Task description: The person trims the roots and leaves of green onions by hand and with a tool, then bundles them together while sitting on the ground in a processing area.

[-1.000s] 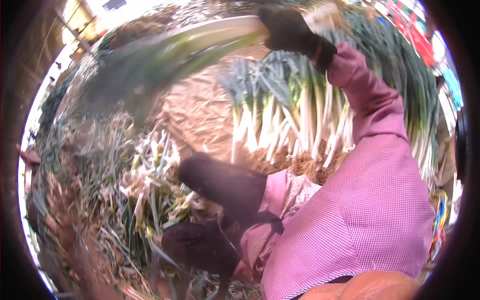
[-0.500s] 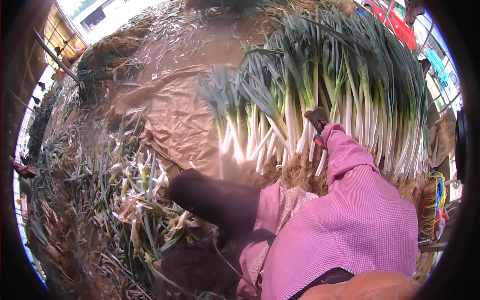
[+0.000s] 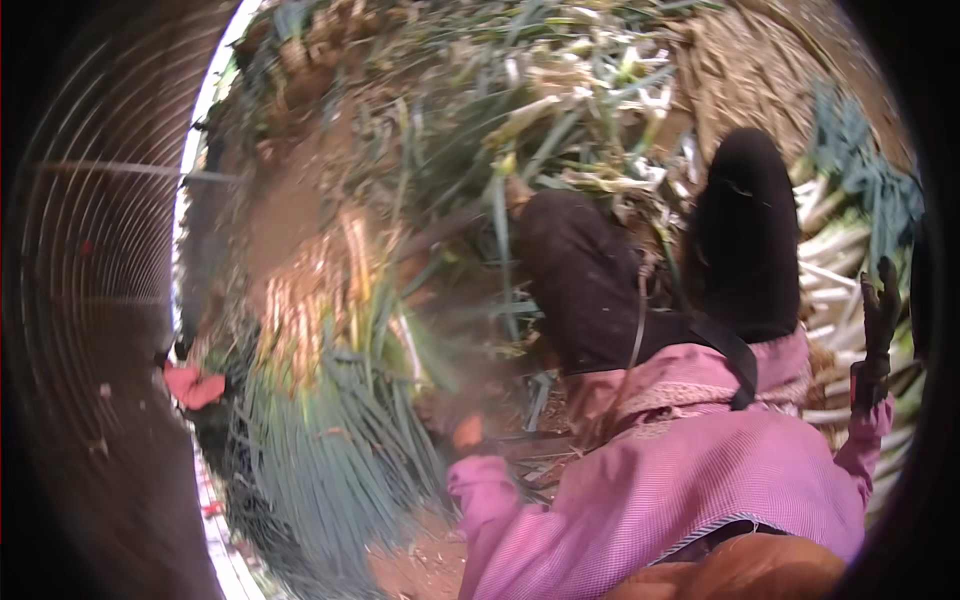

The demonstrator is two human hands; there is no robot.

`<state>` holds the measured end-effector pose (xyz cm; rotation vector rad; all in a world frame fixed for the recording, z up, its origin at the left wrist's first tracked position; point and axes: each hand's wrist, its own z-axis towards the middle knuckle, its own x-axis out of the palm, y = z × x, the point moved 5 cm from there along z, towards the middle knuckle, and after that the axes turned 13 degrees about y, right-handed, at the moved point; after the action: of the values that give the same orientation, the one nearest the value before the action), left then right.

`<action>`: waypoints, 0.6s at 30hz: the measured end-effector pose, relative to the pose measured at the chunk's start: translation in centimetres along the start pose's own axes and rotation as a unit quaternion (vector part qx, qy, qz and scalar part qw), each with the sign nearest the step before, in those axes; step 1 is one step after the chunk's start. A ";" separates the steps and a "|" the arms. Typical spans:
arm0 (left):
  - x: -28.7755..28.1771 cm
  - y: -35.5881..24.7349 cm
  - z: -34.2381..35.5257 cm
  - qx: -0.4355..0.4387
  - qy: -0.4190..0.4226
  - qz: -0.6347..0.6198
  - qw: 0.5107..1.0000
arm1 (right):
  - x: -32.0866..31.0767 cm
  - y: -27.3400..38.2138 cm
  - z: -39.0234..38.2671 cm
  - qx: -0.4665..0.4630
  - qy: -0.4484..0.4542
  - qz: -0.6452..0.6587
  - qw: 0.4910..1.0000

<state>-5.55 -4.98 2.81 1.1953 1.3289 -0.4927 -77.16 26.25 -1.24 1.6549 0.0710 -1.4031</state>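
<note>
Apparently part-way: shed leaves strewn ahead | big leek bunch on ground at left, seemingly waiting | leek row at right, seemingly done | left hand stretched leftward beside bunch, blurred, contact unclear, grip can't be told | right hand raised upright by leek row, grip spread, empty

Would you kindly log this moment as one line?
left hand: motion-blurred, beside green onion pile, grip unclear | right hand: dark-gloved, open, near white onion stems
</note>
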 end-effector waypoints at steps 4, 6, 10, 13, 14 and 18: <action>-1.3 0.9 0.0 -0.091 -0.074 -0.095 0.989 | 8.8 24.9 1.2 -0.322 0.187 0.183 0.910; -0.7 1.3 1.3 -0.133 -0.069 -0.122 0.981 | 16.0 29.6 2.5 -0.183 0.437 0.332 0.816; 2.7 2.1 5.4 -0.022 -0.259 0.058 0.964 | 25.3 35.3 1.3 -0.325 0.472 -0.160 0.804; 1.6 0.8 5.9 -0.030 -0.130 0.009 0.991 | 33.5 31.5 1.0 -0.239 0.602 -0.050 0.760; 0.4 0.7 5.6 -0.040 -0.129 0.007 0.991 | 35.1 31.1 0.4 -0.168 0.649 -0.014 0.741; -1.1 -0.9 6.3 0.042 -0.113 0.050 0.991 | 42.0 28.1 -0.2 0.194 0.676 0.059 0.709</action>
<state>-3.66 -11.17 2.26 1.2294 1.0584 -0.5974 -46.51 -10.17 -18.01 2.6547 0.5139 0.2004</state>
